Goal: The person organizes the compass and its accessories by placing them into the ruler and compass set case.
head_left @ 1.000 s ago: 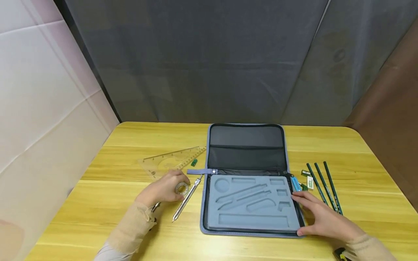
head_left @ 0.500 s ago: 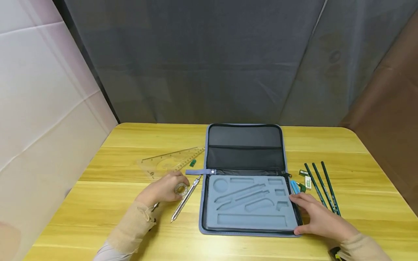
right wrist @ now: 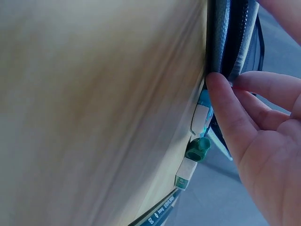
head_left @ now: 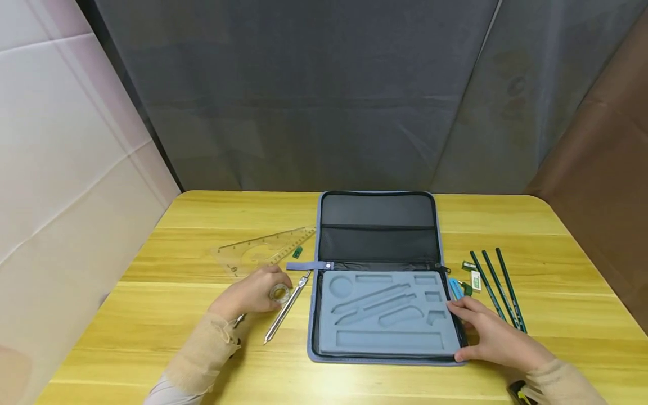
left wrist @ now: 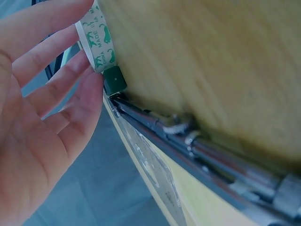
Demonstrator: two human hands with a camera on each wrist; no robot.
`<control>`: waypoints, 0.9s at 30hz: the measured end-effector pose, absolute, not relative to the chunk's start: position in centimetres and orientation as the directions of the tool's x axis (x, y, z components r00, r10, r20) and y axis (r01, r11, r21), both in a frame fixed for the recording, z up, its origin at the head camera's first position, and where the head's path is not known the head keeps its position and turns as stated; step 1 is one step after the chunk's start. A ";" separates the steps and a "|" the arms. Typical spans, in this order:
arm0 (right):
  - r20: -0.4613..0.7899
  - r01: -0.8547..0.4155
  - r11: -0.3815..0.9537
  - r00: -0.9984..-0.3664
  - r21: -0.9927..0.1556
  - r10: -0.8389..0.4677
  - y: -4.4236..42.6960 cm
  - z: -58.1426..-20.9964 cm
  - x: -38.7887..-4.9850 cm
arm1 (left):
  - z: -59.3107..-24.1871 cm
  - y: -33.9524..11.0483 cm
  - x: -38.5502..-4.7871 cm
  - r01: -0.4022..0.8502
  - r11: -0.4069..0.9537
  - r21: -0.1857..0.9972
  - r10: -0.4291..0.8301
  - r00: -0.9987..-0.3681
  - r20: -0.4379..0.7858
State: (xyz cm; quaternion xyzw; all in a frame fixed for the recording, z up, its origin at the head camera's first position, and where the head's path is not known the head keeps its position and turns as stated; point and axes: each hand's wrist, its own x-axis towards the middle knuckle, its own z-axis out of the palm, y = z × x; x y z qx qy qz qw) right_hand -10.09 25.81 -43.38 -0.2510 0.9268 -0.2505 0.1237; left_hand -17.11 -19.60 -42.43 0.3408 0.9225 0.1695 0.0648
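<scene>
My left hand pinches a small tape roll with green print between thumb and fingers, low over the table, just left of a silver metal compass. Another metal tool lies partly hidden under the left wrist. Right of these, a blue-grey zip case lies unfolded, with a grey foam insert whose shaped recesses are empty. The right hand rests on the case's right side, fingers at the edge and thumb at the near corner, relaxed.
A clear set square and green sharpener lie left of the case. On its right are a blue item, green and white small items and three dark pencils. A dark object lies near the right wrist.
The head view has shifted slightly. Both hands keep their places at the tape roll and the case.
</scene>
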 end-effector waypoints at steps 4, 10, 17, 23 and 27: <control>-0.108 -0.406 0.750 -0.841 -0.523 -0.531 25.8 -43.4 -10.0 | -42.3 -19.6 -17.1 0.615 0.702 0.359 0.654 -0.756 0.017; -0.112 -0.393 0.752 -0.846 -0.529 -0.521 25.7 -43.3 -10.0 | -41.9 -19.6 -17.0 0.595 0.718 0.362 0.639 -0.769 -0.002; -0.122 -0.378 0.756 -0.850 -0.534 -0.512 25.7 -43.2 -10.0 | -41.6 -19.6 -17.1 0.577 0.728 0.369 0.626 -0.780 -0.016; -0.135 -0.361 0.758 -0.853 -0.543 -0.504 25.7 -43.2 -10.0 | -41.4 -19.3 -17.2 0.608 0.709 0.356 0.645 -0.764 0.019; -0.144 -0.347 0.759 -0.856 -0.550 -0.496 25.7 -43.2 -10.0 | -41.1 -18.9 -17.4 0.629 0.698 0.342 0.661 -0.750 0.031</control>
